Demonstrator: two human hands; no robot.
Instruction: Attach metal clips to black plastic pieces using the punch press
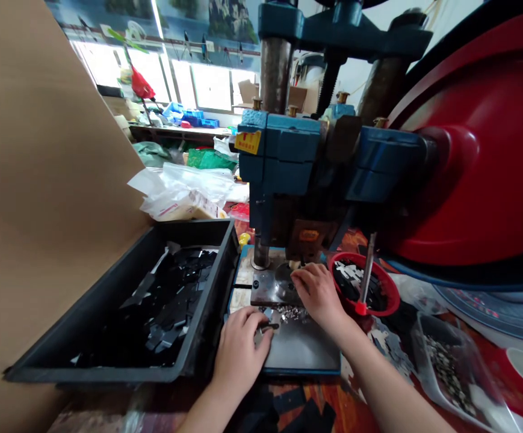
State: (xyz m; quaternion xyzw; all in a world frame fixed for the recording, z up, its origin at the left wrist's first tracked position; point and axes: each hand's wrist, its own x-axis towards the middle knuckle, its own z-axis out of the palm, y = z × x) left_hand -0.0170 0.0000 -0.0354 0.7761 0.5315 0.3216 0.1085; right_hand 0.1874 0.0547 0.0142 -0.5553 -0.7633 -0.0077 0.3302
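Observation:
A blue bench press (283, 144) stands in front of me, its metal die plate (265, 291) fixed on the base. My right hand (319, 294) reaches under the ram with fingers pinched together at the die; whatever they hold is hidden. At the near left of the base, my left hand (242, 346) curls with thumb and fingers around a small dark flat piece (269, 326). A little heap of tiny shiny metal parts (290, 313) lies on the steel base plate (304, 349) between both hands.
To the left stands a black crate (108, 376) of dark flat pieces, beside a cardboard sheet (53, 180). On the right are a red bowl (392, 294) with flat pieces, a clear tub (423, 361) of small metal parts and a large red flywheel (482, 144). Black scraps (309, 415) lie nearest me.

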